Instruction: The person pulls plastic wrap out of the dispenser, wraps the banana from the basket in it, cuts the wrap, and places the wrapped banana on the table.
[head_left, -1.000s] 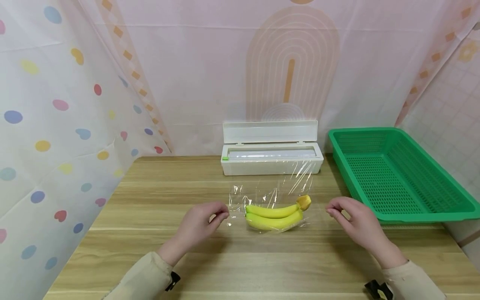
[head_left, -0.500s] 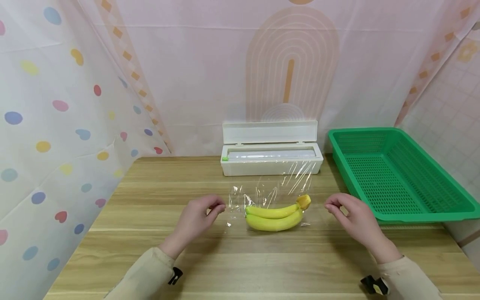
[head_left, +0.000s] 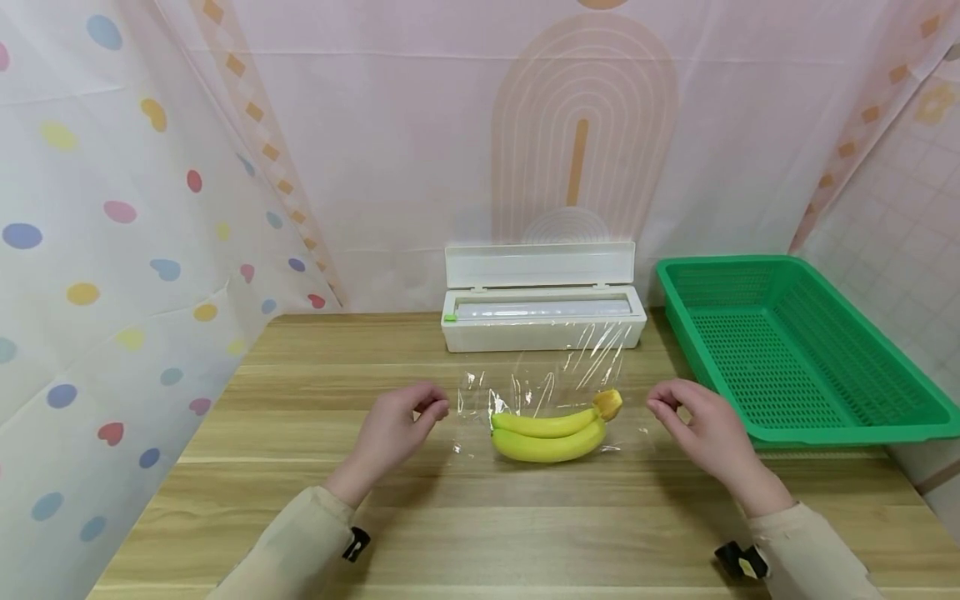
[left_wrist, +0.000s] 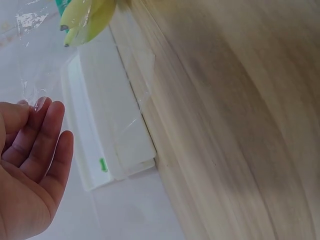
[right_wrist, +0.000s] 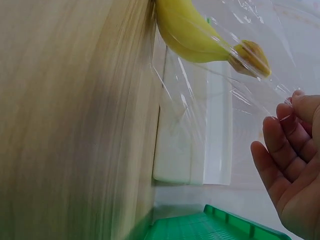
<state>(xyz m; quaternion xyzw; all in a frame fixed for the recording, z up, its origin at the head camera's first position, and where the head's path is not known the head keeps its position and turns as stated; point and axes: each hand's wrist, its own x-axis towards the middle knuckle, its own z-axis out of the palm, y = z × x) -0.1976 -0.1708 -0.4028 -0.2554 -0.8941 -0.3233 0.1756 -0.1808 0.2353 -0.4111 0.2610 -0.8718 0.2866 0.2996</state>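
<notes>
Left hand (head_left: 396,428) and right hand (head_left: 703,427), grips clamped on clear plastic film (head_left: 602,358) that runs to the white rectangular box (head_left: 542,294), mid-frame. Yellow curved bananas (head_left: 549,447) lie between the hands, lower centre. Looks like film-spreading; next move probably calls for even tension.

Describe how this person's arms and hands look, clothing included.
The left sleeve and right sleeve are long and beige. A black fitting shows beside the left one; another black fitting, bearing a pale yellowish patch, shows beside the right. The left hand and right hand are bare, without gloves.
</notes>
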